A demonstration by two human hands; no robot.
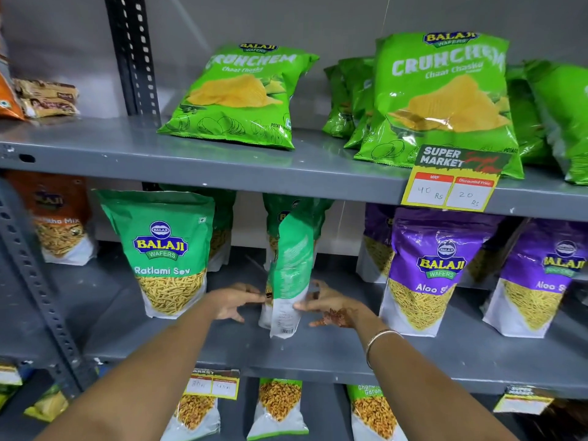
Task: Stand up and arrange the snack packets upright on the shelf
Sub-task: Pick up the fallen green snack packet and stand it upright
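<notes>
A green and white snack packet (290, 268) stands upright on the middle shelf (318, 351), turned edge-on with its back and barcode toward me. My left hand (234, 302) touches its lower left side, fingers spread. My right hand (331, 305) pinches its lower right edge with the fingertips. To its left a green Ratlami Sev packet (165, 249) stands upright, facing front. Two purple Aloo Sev packets (426, 272) (541, 278) stand upright at the right.
The top shelf (222, 163) carries green Crunchem chip bags (241, 93) (445, 97) leaning back, with a price tag (455, 179) on its edge. A slotted metal upright (35, 281) runs down the left. More packets (278, 409) stand on the shelf below.
</notes>
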